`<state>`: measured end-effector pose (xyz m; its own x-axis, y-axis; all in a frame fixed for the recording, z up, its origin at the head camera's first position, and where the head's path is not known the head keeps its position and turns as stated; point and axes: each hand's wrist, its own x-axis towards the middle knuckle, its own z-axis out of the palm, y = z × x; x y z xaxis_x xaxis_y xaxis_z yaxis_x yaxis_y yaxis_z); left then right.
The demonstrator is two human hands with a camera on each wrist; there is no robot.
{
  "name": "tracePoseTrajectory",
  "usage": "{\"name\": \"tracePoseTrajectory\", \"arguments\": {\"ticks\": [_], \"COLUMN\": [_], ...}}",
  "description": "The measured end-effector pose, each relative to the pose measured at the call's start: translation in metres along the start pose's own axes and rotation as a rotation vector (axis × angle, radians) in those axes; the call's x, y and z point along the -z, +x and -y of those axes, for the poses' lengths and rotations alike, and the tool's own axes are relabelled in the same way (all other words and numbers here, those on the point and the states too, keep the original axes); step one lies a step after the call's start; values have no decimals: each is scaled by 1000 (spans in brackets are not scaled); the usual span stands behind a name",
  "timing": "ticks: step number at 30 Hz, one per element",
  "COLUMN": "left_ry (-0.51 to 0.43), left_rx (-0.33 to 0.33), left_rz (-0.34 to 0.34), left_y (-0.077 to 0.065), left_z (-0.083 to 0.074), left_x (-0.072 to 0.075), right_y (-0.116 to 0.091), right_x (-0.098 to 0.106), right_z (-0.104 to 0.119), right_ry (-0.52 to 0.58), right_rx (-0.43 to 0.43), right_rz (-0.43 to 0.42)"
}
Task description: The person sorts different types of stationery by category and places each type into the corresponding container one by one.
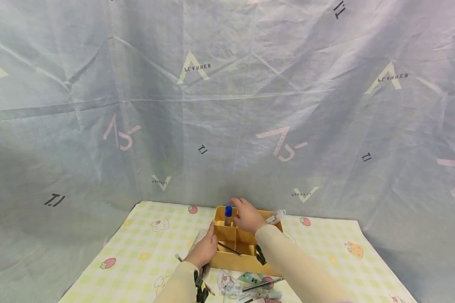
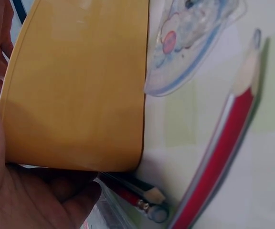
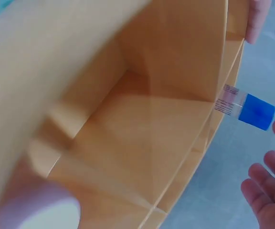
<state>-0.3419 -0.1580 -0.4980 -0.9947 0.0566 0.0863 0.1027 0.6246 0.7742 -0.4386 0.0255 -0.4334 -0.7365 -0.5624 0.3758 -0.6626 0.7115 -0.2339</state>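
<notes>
The left hand (image 1: 204, 248) is reaching in from the near left and resting against the left wall of the yellow organizer (image 1: 235, 263), its fingers lying along the outside; whether the thumb is pinching the wall, I cannot tell. The right hand (image 1: 246, 215) is arching over the far side, its forearm crossing the organizer's near right part. Its fingers are bending loosely apart from the thumb and holding nothing, the thumb hovering just beside the blue cap (image 3: 257, 112) of a clear tube (image 1: 227, 221), which is standing in the far left compartment. The organizer is sitting near the table's far edge, a dark stick (image 1: 229, 249) slanting across its near left compartment.

The right sleeve (image 1: 305, 269) is hiding the near right corner, and a clear object (image 1: 276, 217) is poking out at the far right, hard to identify. In the right wrist view, the frame is cutting off the right hand, and a purple-and-white shape (image 3: 42, 210) is blurring beyond recognition. In the left wrist view, a red pencil (image 2: 223, 138) is running out of frame.
</notes>
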Motion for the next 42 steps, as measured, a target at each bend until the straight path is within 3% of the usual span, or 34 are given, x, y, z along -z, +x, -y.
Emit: {"name": "tracePoseTrajectory", "arguments": {"ticks": [6, 14, 17, 22, 26, 35, 42], "left_ry": [38, 16, 3, -9, -3, -1, -16], "left_rx": [-25, 2, 14, 7, 22, 25, 19], "left_rz": [-10, -10, -8, 3, 0, 11, 14], "left_y": [1, 1, 0, -2, -1, 1, 0], "left_z": [2, 4, 3, 0, -1, 1, 0], "left_x": [-1, -3, -1, 1, -1, -4, -1], "right_y": [-31, -89, -110, -142, -157, -162, -159], "right_x": [31, 65, 65, 47, 29, -1, -9], "right_z": [-5, -9, -8, -8, -6, -3, -3], "right_ry": [-79, -80, -36, -46, -62, -154, -170], "right_rx": [150, 461, 573, 704, 684, 612, 591], "right_rz": [-1, -136, -98, 88, 172, 163, 218]}}
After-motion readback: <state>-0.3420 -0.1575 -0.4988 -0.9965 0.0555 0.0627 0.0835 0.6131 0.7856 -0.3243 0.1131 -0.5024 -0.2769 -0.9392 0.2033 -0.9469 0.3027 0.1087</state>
